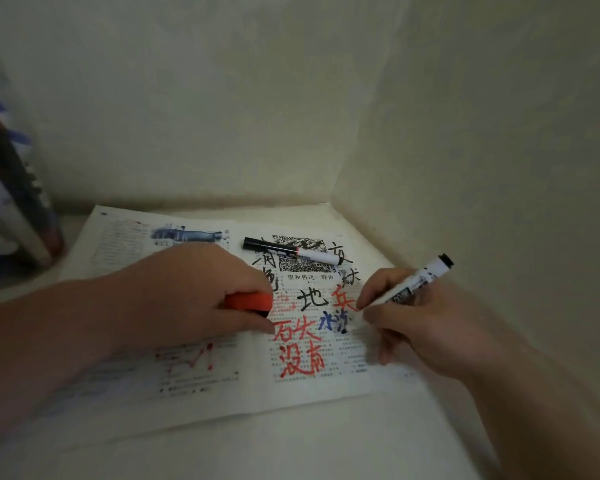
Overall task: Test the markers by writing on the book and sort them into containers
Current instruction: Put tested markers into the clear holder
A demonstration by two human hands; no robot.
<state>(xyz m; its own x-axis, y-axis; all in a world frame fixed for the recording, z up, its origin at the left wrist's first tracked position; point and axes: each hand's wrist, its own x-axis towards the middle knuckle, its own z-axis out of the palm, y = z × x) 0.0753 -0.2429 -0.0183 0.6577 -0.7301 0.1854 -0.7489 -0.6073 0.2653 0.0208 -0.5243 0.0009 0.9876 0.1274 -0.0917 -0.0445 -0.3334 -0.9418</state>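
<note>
We see the right hand pinching a white-barrelled marker, its long axis slanting up-right, tip seemingly touching the open printed book. The left hand, curled round a red cap, lies nearer the capped black-and-white marker.

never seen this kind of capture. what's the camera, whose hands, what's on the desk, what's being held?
There is no robot: one wide-angle camera on a person's head looks down at their bare hands. An open book, already scribbled over in red, black and blue, lies on a pale surface in a wall corner. The right hand holds a white marker, tip down at the page. The left hand rests on the book gripping a red cap. A capped black marker lies on the page. A blurred container stands far left.
</note>
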